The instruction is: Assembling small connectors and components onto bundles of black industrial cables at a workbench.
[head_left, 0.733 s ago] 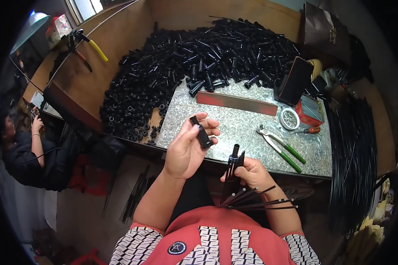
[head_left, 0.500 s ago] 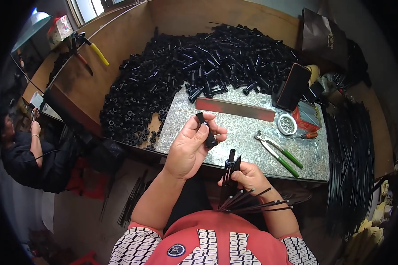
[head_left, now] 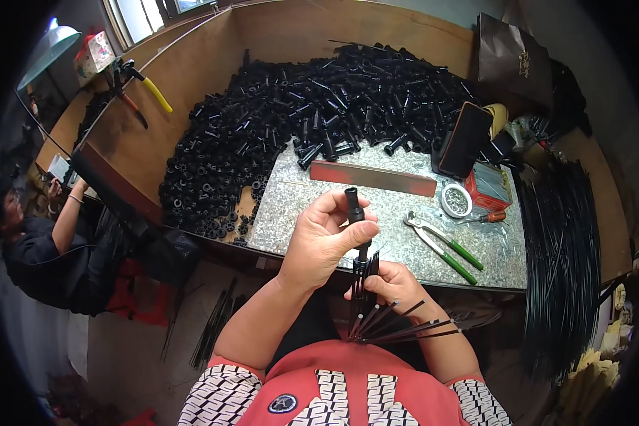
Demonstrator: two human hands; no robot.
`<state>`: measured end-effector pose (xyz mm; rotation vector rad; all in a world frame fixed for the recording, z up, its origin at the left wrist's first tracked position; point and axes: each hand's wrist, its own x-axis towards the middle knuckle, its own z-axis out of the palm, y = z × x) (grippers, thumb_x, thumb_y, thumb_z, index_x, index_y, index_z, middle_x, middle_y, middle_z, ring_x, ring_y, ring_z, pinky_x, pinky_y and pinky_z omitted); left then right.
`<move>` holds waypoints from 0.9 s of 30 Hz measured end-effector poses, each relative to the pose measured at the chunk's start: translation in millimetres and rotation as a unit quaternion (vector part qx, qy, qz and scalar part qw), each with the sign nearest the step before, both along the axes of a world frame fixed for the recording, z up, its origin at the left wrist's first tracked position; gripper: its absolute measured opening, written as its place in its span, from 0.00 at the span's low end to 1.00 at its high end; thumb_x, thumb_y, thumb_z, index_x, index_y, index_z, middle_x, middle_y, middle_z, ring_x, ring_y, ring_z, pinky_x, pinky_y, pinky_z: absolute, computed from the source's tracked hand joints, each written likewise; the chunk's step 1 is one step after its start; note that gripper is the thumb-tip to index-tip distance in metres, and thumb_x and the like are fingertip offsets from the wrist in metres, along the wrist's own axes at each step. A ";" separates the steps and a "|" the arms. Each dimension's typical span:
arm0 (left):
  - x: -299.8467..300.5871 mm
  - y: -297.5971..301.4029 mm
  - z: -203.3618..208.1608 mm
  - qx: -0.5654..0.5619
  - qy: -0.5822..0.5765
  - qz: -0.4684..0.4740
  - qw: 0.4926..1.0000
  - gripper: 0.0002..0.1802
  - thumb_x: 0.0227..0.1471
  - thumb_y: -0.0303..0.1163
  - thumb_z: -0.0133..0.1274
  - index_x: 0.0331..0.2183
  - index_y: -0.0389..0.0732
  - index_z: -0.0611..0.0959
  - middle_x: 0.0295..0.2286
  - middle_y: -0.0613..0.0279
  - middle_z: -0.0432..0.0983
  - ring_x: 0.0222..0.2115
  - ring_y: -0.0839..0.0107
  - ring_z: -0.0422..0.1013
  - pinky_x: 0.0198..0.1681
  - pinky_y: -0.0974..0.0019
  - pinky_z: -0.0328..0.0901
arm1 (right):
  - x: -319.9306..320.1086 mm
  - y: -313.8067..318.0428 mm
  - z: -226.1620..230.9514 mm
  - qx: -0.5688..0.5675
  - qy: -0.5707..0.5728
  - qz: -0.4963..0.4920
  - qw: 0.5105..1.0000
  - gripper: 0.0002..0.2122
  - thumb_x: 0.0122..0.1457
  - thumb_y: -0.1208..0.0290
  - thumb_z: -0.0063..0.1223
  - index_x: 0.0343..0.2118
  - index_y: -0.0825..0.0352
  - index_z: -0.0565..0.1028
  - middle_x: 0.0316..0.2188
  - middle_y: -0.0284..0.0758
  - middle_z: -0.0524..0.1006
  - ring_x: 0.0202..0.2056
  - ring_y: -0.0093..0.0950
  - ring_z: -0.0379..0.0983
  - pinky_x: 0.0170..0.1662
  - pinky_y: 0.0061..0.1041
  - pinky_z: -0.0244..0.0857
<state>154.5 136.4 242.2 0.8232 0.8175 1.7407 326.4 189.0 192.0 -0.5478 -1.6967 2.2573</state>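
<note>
Now that your left hand [head_left: 317, 247] pinches the black tube [head_left: 353, 202] upright | your right hand [head_left: 399, 285] clasps black rods [head_left: 358, 290] just below | newly lined up

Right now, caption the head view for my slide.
Left hand holds a black tubular fitting above thin black rods in the right hand, green-handled nippers nearby.

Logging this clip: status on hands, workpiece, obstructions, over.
Right hand gripping black multi-rod frame. Left hand pinching black tubular fitting at its top, seating unclear. No obstruction seen; green-handled nippers lie apart.
</note>
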 end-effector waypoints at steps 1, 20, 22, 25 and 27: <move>2.2 0.9 -0.2 0.001 0.020 0.017 1.000 0.18 0.46 0.17 0.59 0.41 0.34 0.74 0.34 0.58 0.75 0.37 0.71 0.74 0.43 0.68 0.70 | 0.0 0.0 -0.2 -0.003 0.002 0.001 1.000 0.13 0.62 0.60 0.49 0.35 0.67 0.75 0.31 0.33 0.81 0.18 0.10 0.63 0.19 0.11 0.53; 37.7 -34.8 -68.8 -0.013 0.036 -0.077 0.996 0.32 0.64 0.48 0.33 0.57 0.31 0.61 0.53 0.55 0.65 0.51 0.71 0.64 0.54 0.69 0.59 | 6.9 5.1 -13.8 0.034 -0.062 -0.046 0.996 0.13 0.60 0.60 0.54 0.35 0.66 0.76 0.22 0.23 0.73 0.19 0.11 0.63 0.20 0.12 0.55; 39.1 -32.4 -67.8 -0.007 -0.004 -0.080 0.997 0.30 0.64 0.45 0.34 0.56 0.30 0.63 0.50 0.54 0.68 0.51 0.71 0.65 0.55 0.67 0.60 | 8.3 4.7 -18.8 0.031 -0.040 -0.061 0.997 0.10 0.60 0.63 0.54 0.35 0.66 0.77 0.21 0.22 0.72 0.18 0.11 0.61 0.21 0.12 0.54; 41.9 -31.6 -74.3 -0.038 0.025 -0.053 0.998 0.28 0.64 0.45 0.36 0.55 0.30 0.65 0.47 0.54 0.71 0.47 0.71 0.68 0.52 0.68 0.63 | 8.9 0.0 -25.9 0.021 -0.041 -0.104 0.994 0.10 0.60 0.64 0.54 0.36 0.65 0.77 0.22 0.22 0.73 0.19 0.12 0.62 0.22 0.13 0.56; 40.8 -34.3 -69.1 -0.048 -0.026 -0.074 0.996 0.27 0.64 0.45 0.37 0.53 0.32 0.68 0.44 0.55 0.73 0.44 0.72 0.70 0.48 0.69 0.65 | 11.2 0.9 -11.5 0.042 -0.097 -0.085 0.991 0.08 0.59 0.68 0.55 0.36 0.67 0.76 0.23 0.23 0.73 0.20 0.13 0.64 0.23 0.14 0.59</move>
